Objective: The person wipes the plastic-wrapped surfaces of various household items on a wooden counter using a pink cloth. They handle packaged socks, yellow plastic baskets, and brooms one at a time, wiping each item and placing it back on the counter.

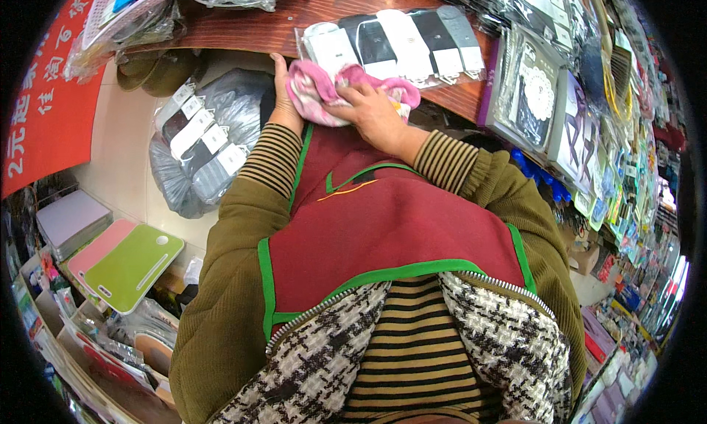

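A pink and white cloth (pixel 315 95) lies bunched at the front edge of the wooden table (pixel 237 23). My right hand (pixel 375 112) grips it from above, fingers curled into the folds. At the cloth's left side is my left hand (pixel 284 95), thumb pointing up; its other fingers are hidden, so its hold cannot be told. Just beyond the cloth, a clear pack of white, black and grey folded socks (pixel 406 43) rests on the tabletop. Below both hands hangs a dark red apron (pixel 386 219) with green trim.
On the floor at left sits a grey plastic bag (pixel 237 109) with another sock pack (pixel 201 139) on it. Cutting boards (pixel 130 264) lie further down left. A purple box (pixel 525 87) of packaged goods stands at right. A pink basket (pixel 119 15) overhangs the table's left end.
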`<state>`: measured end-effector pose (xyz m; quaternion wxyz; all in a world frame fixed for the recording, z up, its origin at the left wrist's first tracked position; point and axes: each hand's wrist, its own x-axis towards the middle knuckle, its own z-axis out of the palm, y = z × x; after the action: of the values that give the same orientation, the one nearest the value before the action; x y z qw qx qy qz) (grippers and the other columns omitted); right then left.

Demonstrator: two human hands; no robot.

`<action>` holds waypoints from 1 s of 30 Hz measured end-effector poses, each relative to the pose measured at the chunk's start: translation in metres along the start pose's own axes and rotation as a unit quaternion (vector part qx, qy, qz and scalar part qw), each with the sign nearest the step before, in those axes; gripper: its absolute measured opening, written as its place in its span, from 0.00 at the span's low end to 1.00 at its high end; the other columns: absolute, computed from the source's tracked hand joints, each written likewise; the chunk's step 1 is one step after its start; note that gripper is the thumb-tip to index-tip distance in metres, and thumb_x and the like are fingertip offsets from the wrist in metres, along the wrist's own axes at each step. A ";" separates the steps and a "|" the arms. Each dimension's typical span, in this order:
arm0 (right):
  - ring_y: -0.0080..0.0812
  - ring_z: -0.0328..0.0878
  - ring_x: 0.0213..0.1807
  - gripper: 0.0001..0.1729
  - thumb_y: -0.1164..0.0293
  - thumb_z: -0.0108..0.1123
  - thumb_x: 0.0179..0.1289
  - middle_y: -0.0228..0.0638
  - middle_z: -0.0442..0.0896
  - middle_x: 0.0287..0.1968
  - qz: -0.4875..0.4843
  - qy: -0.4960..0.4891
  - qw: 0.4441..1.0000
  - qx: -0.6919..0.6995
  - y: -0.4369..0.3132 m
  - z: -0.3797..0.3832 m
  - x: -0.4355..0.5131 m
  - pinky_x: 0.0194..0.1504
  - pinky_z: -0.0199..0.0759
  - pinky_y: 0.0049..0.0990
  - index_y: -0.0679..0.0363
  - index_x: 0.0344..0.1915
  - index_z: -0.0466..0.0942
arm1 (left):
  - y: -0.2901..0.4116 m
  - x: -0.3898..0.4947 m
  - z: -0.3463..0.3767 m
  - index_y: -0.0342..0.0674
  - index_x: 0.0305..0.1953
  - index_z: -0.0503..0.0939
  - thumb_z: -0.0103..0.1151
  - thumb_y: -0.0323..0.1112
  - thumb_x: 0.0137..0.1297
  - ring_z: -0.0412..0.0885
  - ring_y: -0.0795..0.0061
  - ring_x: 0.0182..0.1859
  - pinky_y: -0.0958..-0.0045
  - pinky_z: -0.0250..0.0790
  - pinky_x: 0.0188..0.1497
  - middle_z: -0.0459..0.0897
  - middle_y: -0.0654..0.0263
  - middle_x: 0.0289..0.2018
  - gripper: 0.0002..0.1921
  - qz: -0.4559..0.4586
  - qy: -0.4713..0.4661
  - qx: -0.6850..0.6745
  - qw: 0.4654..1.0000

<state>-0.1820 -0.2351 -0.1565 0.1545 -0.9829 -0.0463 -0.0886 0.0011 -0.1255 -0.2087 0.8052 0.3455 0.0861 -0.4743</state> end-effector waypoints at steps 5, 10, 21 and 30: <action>0.50 0.70 0.60 0.33 0.77 0.63 0.51 0.41 0.73 0.64 0.118 -0.023 0.992 -0.044 0.042 -0.008 -0.065 0.61 0.71 0.44 0.45 0.61 0.78 | -0.010 0.005 0.001 0.33 0.68 0.66 0.57 0.46 0.73 0.78 0.57 0.61 0.55 0.69 0.67 0.77 0.54 0.62 0.30 -0.023 -0.161 -0.036 0.986; 0.56 0.72 0.60 0.35 0.69 0.63 0.60 0.52 0.71 0.62 0.406 -0.019 0.902 -0.147 0.090 -0.031 -0.089 0.57 0.75 0.46 0.50 0.69 0.69 | -0.019 0.008 -0.001 0.35 0.68 0.65 0.58 0.23 0.69 0.79 0.57 0.61 0.54 0.73 0.64 0.78 0.55 0.60 0.28 -0.040 -0.107 0.062 0.991; 0.62 0.77 0.51 0.33 0.67 0.66 0.57 0.60 0.74 0.52 0.461 0.047 0.881 -0.094 0.113 -0.017 -0.089 0.52 0.75 0.50 0.62 0.62 0.69 | -0.019 0.015 -0.010 0.35 0.69 0.65 0.59 0.26 0.69 0.77 0.56 0.63 0.51 0.71 0.67 0.77 0.55 0.62 0.28 -0.053 -0.093 0.077 0.991; 0.57 0.76 0.52 0.27 0.69 0.59 0.57 0.53 0.78 0.49 0.371 0.155 0.916 -0.020 0.110 -0.079 -0.033 0.54 0.73 0.49 0.54 0.59 0.77 | -0.021 0.012 -0.010 0.34 0.69 0.64 0.57 0.23 0.69 0.78 0.56 0.62 0.52 0.73 0.65 0.77 0.53 0.61 0.28 -0.039 -0.092 0.071 0.992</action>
<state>-0.2143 -0.3666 -0.1211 0.1614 -0.9065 0.3478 -0.1769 -0.0078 -0.1342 -0.2319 0.7642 0.3531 -0.0090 -0.5396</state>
